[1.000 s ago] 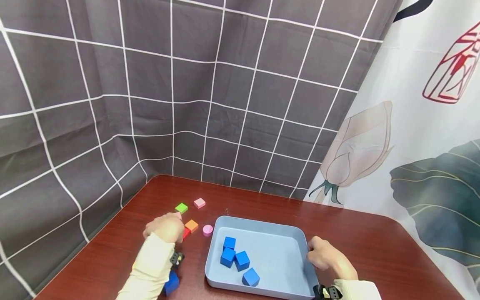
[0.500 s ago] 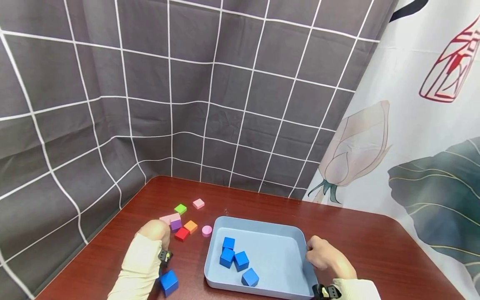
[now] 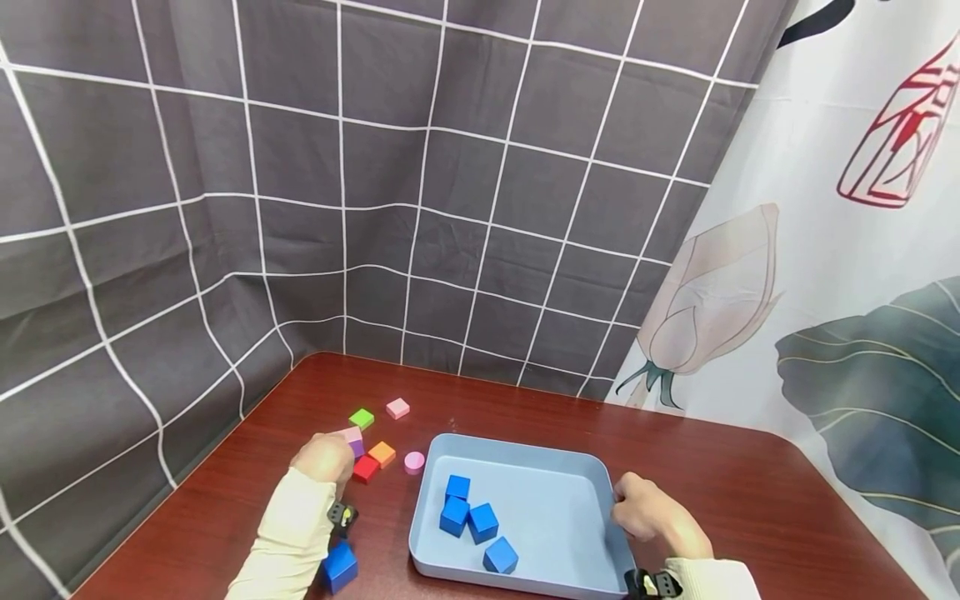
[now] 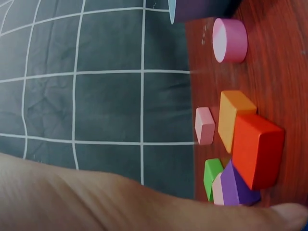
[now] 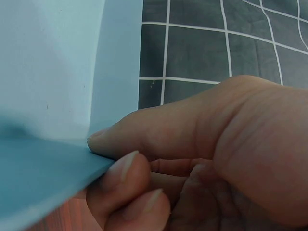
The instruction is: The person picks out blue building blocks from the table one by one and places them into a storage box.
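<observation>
My left hand point(image 3: 324, 461) is low over the table, left of a cluster of small blocks. In the left wrist view its thumb point(image 4: 284, 215) presses on a sliver of blue block point(image 4: 305, 225) at the frame corner; most of that block is hidden. Beside the hand lie a red block point(image 3: 366, 468), an orange block point(image 3: 382, 454) and a purple block point(image 4: 236, 187). A blue cube point(image 3: 340, 567) sits under the left wrist. My right hand point(image 3: 648, 512) pinches the right wall of a light blue tray point(image 3: 517, 448), thumb inside. Several blue cubes point(image 3: 483, 522) lie in the tray's left half.
A pink cylinder point(image 3: 414, 462) stands just left of the tray. Farther back are a green block point(image 3: 362, 418) and a pale pink block point(image 3: 398, 408). A grey grid curtain point(image 3: 390, 275) hangs behind the brown table point(image 3: 720, 467).
The left hand drew back left from the small blocks, uncovering the red and purple ones, then moved slightly right again. The right hand and tray have stayed put.
</observation>
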{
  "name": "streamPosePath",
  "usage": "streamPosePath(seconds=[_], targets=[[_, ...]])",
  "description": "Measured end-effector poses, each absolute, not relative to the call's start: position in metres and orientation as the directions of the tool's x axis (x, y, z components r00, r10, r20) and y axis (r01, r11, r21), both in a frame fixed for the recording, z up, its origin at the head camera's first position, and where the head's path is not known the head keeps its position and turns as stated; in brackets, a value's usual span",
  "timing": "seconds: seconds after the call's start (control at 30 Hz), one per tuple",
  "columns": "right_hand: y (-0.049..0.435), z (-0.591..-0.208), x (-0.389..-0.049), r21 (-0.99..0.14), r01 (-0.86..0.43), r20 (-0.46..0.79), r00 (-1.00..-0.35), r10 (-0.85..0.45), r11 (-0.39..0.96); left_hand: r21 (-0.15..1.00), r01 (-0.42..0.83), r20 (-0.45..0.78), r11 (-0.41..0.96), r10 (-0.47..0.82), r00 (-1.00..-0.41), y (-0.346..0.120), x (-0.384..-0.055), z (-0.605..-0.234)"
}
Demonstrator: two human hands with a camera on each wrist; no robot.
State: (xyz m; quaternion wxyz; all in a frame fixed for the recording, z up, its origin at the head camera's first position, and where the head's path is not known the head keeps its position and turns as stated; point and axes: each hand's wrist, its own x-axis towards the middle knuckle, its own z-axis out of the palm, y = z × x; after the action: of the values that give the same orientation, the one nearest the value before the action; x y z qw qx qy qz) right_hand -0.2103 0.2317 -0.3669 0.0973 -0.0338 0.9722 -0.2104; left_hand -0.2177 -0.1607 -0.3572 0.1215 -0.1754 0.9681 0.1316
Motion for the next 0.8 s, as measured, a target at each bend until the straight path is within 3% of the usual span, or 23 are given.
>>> streamPosePath(seconds=[0.33,0.53,0.8], targets=[[0.232,-0.368,-0.210,-0.391,-0.033,-0.165,-0.981,-0.105,0.920,0.278,-0.374,-0.282,0.885,-0.297,-0.912,-0.157,-0.222,-0.361],[0.233,-0.367,-0.210,-0.391,-0.038,-0.165,-0.980,-0.110,0.919,0.303,-0.288,-0.249,0.908,-0.217,-0.944,-0.153,-0.221,-0.359],[0.232,-0.368,-0.211,-0.385,-0.044,-0.160,-0.981,-0.114,0.922,0.428,-0.204,-0.143,0.881,-0.157,-0.977,-0.143,-0.215,-0.348]])
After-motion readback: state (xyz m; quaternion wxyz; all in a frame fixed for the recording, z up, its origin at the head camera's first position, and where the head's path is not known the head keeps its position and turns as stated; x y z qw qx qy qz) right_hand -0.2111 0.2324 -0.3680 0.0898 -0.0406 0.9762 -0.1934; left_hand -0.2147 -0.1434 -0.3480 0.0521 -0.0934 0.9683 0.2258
